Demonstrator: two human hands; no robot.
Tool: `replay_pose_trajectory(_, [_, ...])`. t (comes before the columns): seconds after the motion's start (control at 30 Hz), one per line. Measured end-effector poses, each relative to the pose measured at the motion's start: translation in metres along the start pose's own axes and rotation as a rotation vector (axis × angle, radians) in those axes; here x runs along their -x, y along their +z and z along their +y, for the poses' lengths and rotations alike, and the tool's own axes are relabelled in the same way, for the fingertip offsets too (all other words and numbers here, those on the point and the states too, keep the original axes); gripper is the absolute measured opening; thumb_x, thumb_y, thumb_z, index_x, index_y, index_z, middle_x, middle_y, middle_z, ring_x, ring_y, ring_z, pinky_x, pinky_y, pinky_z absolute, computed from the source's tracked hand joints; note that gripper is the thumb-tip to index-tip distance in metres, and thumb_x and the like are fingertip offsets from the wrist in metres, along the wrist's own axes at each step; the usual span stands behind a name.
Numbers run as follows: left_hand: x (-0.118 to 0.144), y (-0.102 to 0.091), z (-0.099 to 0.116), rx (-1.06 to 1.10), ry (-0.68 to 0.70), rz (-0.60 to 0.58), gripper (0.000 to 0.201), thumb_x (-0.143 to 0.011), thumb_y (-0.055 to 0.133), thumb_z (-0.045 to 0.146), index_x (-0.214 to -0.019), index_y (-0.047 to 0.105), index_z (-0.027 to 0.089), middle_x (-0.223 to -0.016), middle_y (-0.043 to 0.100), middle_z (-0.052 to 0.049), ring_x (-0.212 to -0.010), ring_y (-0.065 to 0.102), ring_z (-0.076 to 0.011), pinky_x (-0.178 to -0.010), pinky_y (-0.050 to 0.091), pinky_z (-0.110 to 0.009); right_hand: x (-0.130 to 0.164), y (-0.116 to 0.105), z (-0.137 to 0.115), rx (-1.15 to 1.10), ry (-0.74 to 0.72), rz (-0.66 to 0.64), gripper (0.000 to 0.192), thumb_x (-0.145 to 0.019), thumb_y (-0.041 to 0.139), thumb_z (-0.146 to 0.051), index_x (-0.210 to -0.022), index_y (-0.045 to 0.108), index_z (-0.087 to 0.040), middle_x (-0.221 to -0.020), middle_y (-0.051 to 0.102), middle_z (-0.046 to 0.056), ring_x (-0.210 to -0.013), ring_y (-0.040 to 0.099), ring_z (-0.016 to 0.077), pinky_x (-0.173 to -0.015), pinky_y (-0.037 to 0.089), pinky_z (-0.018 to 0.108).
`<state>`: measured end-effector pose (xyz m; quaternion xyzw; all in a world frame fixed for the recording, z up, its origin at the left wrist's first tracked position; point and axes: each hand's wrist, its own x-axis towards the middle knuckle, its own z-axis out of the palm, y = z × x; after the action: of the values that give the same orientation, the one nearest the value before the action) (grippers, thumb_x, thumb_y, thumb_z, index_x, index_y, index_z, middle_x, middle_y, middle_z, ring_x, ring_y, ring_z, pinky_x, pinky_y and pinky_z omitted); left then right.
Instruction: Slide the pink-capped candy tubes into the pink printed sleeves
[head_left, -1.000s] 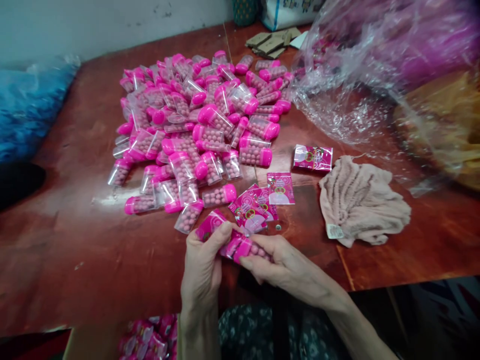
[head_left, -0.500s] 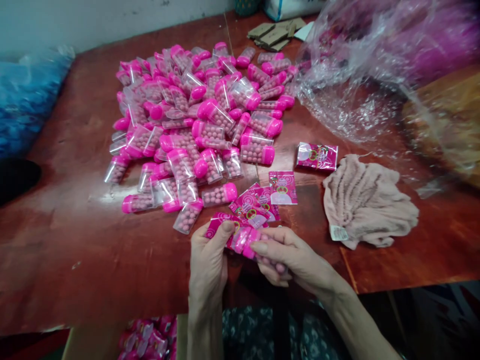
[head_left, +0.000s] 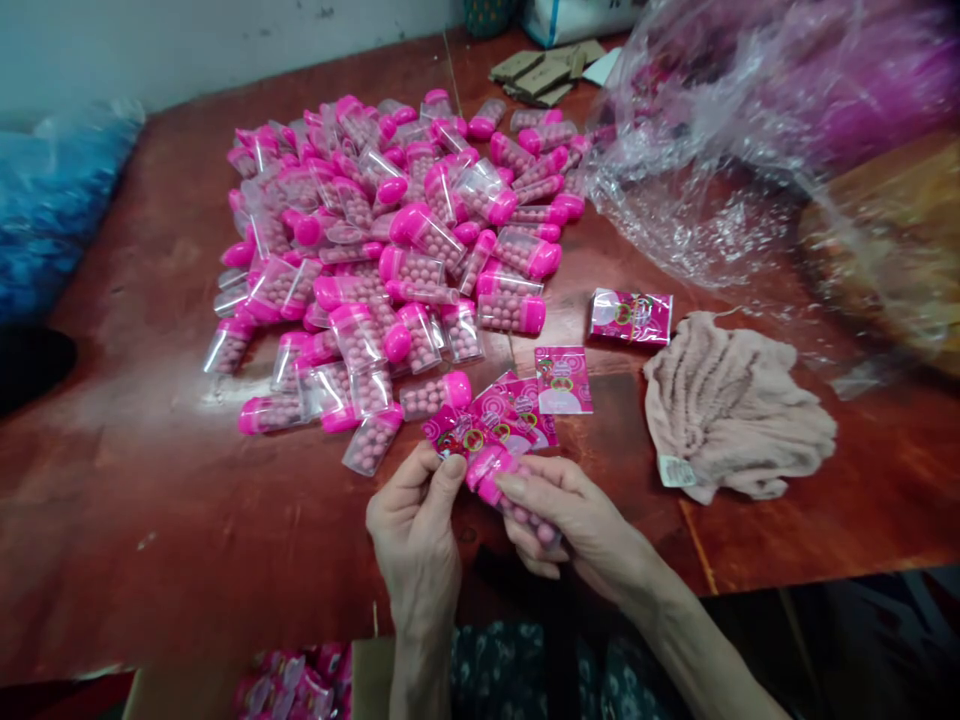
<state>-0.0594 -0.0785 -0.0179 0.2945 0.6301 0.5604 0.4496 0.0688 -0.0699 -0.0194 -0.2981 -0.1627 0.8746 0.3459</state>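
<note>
You have one view only, worn on your head, looking forward and steeply down across a red-brown table (head_left: 150, 480). It sits close over your left hand (head_left: 412, 530) and right hand (head_left: 577, 525), low at about 6 o'clock. The heap of pink-capped tubes (head_left: 390, 240) fills the middle toward 12 o'clock; the far wall (head_left: 187, 40) edges the top. A clear plastic bag (head_left: 720, 150) lies at 2 o'clock, your lap at the bottom edge.
</note>
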Motion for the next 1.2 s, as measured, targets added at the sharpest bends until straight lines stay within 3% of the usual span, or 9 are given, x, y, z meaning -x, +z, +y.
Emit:
replay_pose_trajectory(0.1, [0.001, 0.002, 0.001, -0.075, 0.078, 0.000, 0.010, -0.076, 0.061, 0.023, -0.068, 0.061, 0.017, -0.061, 0.048, 0.004, -0.059, 0.042, -0.0096, -0.055, 0.035, -0.020, 0.000, 0.003, 0.000, 0.000, 0.019, -0.004, 0.023, -0.082, 0.057, -0.030, -0.069, 0.048, -0.015, -0.051, 0.037, -0.009, -0.037, 0.028, 0.0017, -0.032, 0.021, 0.014])
replay_pose_trajectory(0.27, [0.003, 0.011, 0.007, -0.063, 0.103, 0.085, 0.016, -0.076, 0.061, 0.023, -0.060, 0.058, 0.017, -0.058, 0.044, 0.004, -0.056, 0.038, -0.0099, -0.053, 0.031, -0.020, 0.000, 0.005, 0.000, -0.036, 0.054, -0.030, 0.024, -0.082, 0.058, -0.030, -0.066, 0.046, -0.016, -0.051, 0.037, -0.009, -0.037, 0.029, 0.0020, -0.031, 0.021, 0.014])
replay_pose_trajectory(0.33, [0.003, 0.012, 0.007, -0.027, 0.109, 0.067, 0.015, -0.076, 0.060, 0.024, -0.063, 0.059, 0.018, -0.057, 0.045, 0.004, -0.054, 0.037, -0.0095, -0.052, 0.032, -0.020, 0.000, 0.006, 0.000, -0.051, 0.069, -0.046, 0.025, -0.082, 0.057, -0.029, -0.065, 0.045, -0.016, -0.049, 0.036, -0.009, -0.037, 0.028, 0.0021, -0.031, 0.022, 0.014])
replay_pose_trajectory(0.5, [0.000, 0.007, 0.007, 0.092, 0.027, 0.017, 0.017, -0.077, 0.060, 0.025, -0.063, 0.055, 0.018, -0.054, 0.044, 0.005, -0.049, 0.037, -0.0072, -0.046, 0.031, -0.017, 0.000, 0.005, 0.002, -0.064, 0.103, -0.107, 0.025, -0.084, 0.055, -0.028, -0.064, 0.046, -0.016, -0.046, 0.034, -0.009, -0.035, 0.026, 0.0024, -0.031, 0.021, 0.015])
replay_pose_trajectory(0.67, [-0.003, 0.004, 0.011, 0.013, -0.006, -0.005, 0.022, -0.076, 0.061, 0.025, -0.060, 0.049, 0.017, -0.049, 0.040, 0.006, -0.043, 0.032, -0.0055, -0.040, 0.026, -0.016, -0.001, 0.003, 0.006, 0.009, 0.119, -0.123, 0.026, -0.083, 0.056, -0.030, -0.063, 0.045, -0.016, -0.043, 0.032, -0.010, -0.032, 0.026, 0.0029, -0.030, 0.020, 0.016])
replay_pose_trajectory(0.93, [-0.012, 0.005, 0.016, 0.145, -0.067, 0.221, 0.016, -0.069, 0.067, 0.026, -0.066, 0.054, 0.016, -0.057, 0.052, 0.005, -0.046, 0.044, -0.0064, -0.042, 0.033, -0.017, 0.006, 0.007, 0.000, 0.360, 0.077, -0.111, 0.025, -0.085, 0.052, -0.036, -0.073, 0.051, -0.015, -0.049, 0.043, -0.007, -0.039, 0.030, 0.0039, -0.037, 0.021, 0.018])
replay_pose_trajectory(1.0, [-0.011, 0.002, 0.018, 0.108, -0.114, 0.184, 0.017, -0.070, 0.066, 0.027, -0.066, 0.053, 0.017, -0.051, 0.048, 0.007, -0.039, 0.037, -0.0046, -0.037, 0.027, -0.016, 0.009, 0.009, -0.002, 0.474, 0.049, -0.144, 0.029, -0.086, 0.050, -0.038, -0.070, 0.051, -0.014, -0.051, 0.044, -0.006, -0.043, 0.034, 0.0046, -0.042, 0.025, 0.019])
replay_pose_trajectory(1.07, [-0.009, 0.002, 0.019, 0.062, -0.165, 0.070, 0.019, -0.071, 0.066, 0.027, -0.063, 0.052, 0.017, -0.048, 0.043, 0.007, -0.038, 0.033, -0.0039, -0.036, 0.025, -0.015, 0.011, 0.010, -0.005, 0.564, 0.024, -0.158, 0.032, -0.086, 0.049, -0.040, -0.066, 0.049, -0.015, -0.053, 0.045, -0.005, -0.047, 0.037, 0.0058, -0.046, 0.027, 0.020])
replay_pose_trajectory(1.2, [-0.004, 0.006, 0.019, 0.023, -0.197, -0.178, 0.017, -0.074, 0.063, 0.025, -0.063, 0.054, 0.016, -0.056, 0.049, 0.004, -0.050, 0.044, -0.0070, -0.046, 0.036, -0.016, 0.015, 0.013, -0.009, 0.659, 0.016, -0.140, 0.035, -0.088, 0.045, -0.041, -0.064, 0.048, -0.015, -0.053, 0.044, -0.004, -0.048, 0.038, 0.0079, -0.047, 0.028, 0.023])
